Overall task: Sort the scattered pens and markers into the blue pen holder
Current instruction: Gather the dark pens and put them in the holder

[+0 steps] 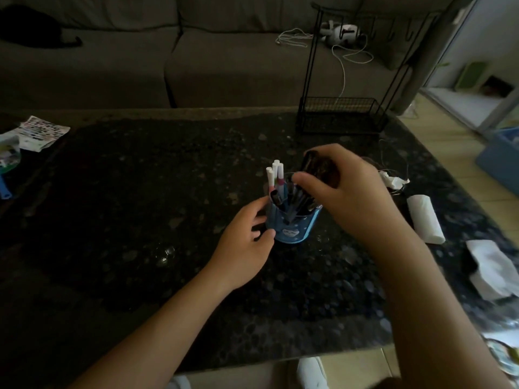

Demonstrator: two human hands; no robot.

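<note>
Right hand [348, 197] grips apparently dark, cylindrical pens [317, 171] above holder [292, 230].

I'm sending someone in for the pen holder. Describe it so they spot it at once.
On the dark speckled table before the grey sofa, look near the middle, between the left hand and right hand. The blue pen holder is the only upright cup, with white-capped markers sticking out.

1. One blue pen holder [292, 228] stands near the middle of the table [140, 192].
2. Three white-capped markers [273, 175] stick up out of it.
3. The dark pens [297, 203] in it are too bunched to count.
4. Two hands: left hand [244, 242], right hand [348, 195].
5. One black wire rack [341, 116] stands at the far edge.
6. One white roll [424, 217] lies near the right edge.
</note>
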